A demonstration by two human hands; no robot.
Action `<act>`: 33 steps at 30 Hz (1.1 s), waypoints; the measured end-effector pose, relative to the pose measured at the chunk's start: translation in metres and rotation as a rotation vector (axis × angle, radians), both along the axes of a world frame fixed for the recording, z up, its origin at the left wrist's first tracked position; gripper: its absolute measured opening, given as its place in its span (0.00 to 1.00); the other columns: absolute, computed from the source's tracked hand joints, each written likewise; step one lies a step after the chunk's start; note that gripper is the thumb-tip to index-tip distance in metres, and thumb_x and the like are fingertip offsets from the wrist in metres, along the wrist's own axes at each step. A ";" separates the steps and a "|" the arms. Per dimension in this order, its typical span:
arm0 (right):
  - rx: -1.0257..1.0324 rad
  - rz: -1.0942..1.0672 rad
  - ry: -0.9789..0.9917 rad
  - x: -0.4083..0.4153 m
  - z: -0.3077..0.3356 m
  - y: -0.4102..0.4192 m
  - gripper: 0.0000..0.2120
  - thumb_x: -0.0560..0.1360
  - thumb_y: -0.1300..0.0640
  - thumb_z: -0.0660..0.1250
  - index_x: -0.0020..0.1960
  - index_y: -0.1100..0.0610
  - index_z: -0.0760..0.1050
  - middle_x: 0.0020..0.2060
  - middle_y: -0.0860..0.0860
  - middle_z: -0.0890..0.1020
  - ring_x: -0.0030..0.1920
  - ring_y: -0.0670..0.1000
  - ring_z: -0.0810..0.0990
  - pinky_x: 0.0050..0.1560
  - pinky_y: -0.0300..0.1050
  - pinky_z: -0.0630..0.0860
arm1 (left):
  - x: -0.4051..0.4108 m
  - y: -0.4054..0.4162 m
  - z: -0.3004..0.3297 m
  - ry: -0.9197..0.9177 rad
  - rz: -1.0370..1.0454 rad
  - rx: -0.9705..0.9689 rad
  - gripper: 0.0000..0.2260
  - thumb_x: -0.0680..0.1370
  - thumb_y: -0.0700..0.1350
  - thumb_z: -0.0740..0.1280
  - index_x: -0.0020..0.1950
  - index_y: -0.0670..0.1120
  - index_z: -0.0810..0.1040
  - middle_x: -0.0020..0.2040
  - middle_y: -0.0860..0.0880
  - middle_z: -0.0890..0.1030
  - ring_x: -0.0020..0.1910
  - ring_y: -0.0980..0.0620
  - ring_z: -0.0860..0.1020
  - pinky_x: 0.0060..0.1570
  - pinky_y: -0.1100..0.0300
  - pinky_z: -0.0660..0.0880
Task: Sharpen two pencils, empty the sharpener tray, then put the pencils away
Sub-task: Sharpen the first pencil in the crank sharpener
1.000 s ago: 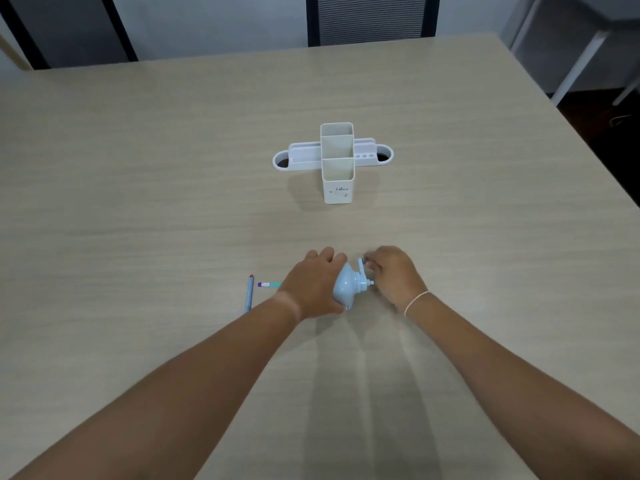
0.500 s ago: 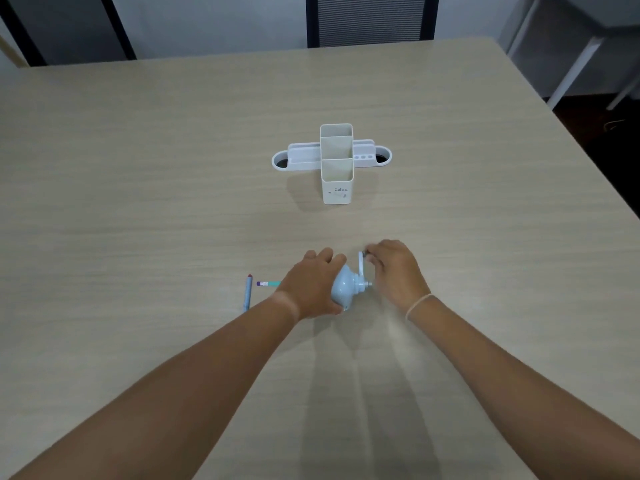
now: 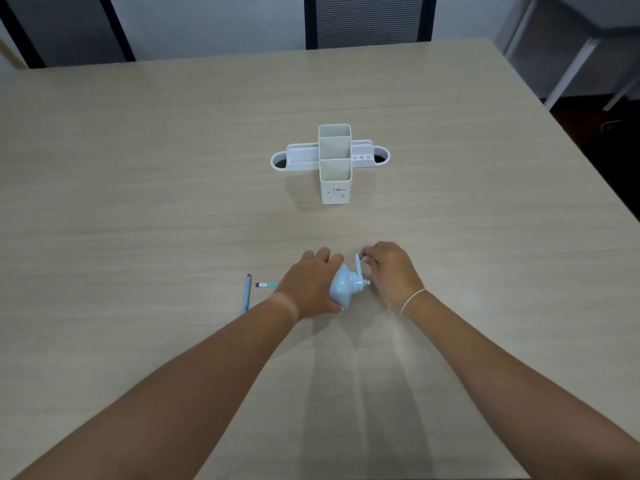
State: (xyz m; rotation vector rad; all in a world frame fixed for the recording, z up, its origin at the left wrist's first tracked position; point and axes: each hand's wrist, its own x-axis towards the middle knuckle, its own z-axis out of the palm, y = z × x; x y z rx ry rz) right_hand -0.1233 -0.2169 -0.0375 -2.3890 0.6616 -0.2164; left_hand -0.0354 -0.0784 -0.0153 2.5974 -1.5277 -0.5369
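Gripping the pale blue, rounded sharpener (image 3: 341, 289) with the left hand (image 3: 310, 284) and pinching its crank (image 3: 358, 266) with the right hand (image 3: 391, 268) at 6 o'clock on the surface (image 3: 138, 168), two pencils (image 3: 246, 293) (image 3: 267, 285) lying at 9 o'clock, one white organiser (image 3: 334, 164) standing apart at 12 o'clock, broad bare room reaching toward every edge.

A crank pencil sharpener (image 3: 341, 289) is sitting on the bench (image 3: 138, 188) near its front edge, between the left hand (image 3: 310, 284) and the right hand (image 3: 391, 268). One pencil (image 3: 266, 285) is sticking out leftward from under the left hand. Another pencil (image 3: 246, 293) is lying just left of it. A desk organizer (image 3: 334, 162) is standing well behind them, and a chair (image 3: 369, 20) is standing beyond the bench's far edge.
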 end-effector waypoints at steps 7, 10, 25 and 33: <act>-0.001 0.102 -0.060 -0.069 -0.018 0.044 0.06 0.70 0.70 0.64 0.40 0.67 0.79 0.32 0.62 0.80 0.39 0.59 0.76 0.45 0.44 0.73 | 0.000 0.001 -0.003 -0.002 0.006 -0.016 0.29 0.65 0.52 0.74 0.61 0.46 0.67 0.56 0.46 0.71 0.53 0.45 0.70 0.48 0.52 0.74; -0.025 0.076 -0.209 -0.069 0.006 0.043 0.07 0.69 0.68 0.63 0.42 0.64 0.79 0.30 0.58 0.80 0.37 0.50 0.72 0.41 0.34 0.65 | 0.001 0.001 -0.002 -0.001 0.002 -0.017 0.30 0.65 0.53 0.74 0.61 0.46 0.67 0.57 0.46 0.71 0.54 0.45 0.70 0.49 0.52 0.74; -0.099 0.045 -0.189 -0.033 0.027 0.015 0.07 0.74 0.69 0.62 0.47 0.66 0.79 0.39 0.64 0.81 0.44 0.62 0.76 0.45 0.37 0.63 | 0.000 0.003 0.001 -0.023 -0.009 0.020 0.32 0.64 0.54 0.74 0.62 0.46 0.66 0.58 0.46 0.70 0.55 0.44 0.70 0.51 0.51 0.74; -0.105 0.011 -0.170 -0.037 0.041 0.019 0.13 0.75 0.63 0.64 0.59 0.63 0.75 0.41 0.62 0.80 0.48 0.59 0.75 0.48 0.36 0.64 | 0.010 0.014 0.010 0.117 0.055 -0.070 0.46 0.64 0.60 0.73 0.75 0.55 0.52 0.71 0.48 0.62 0.67 0.44 0.65 0.65 0.52 0.66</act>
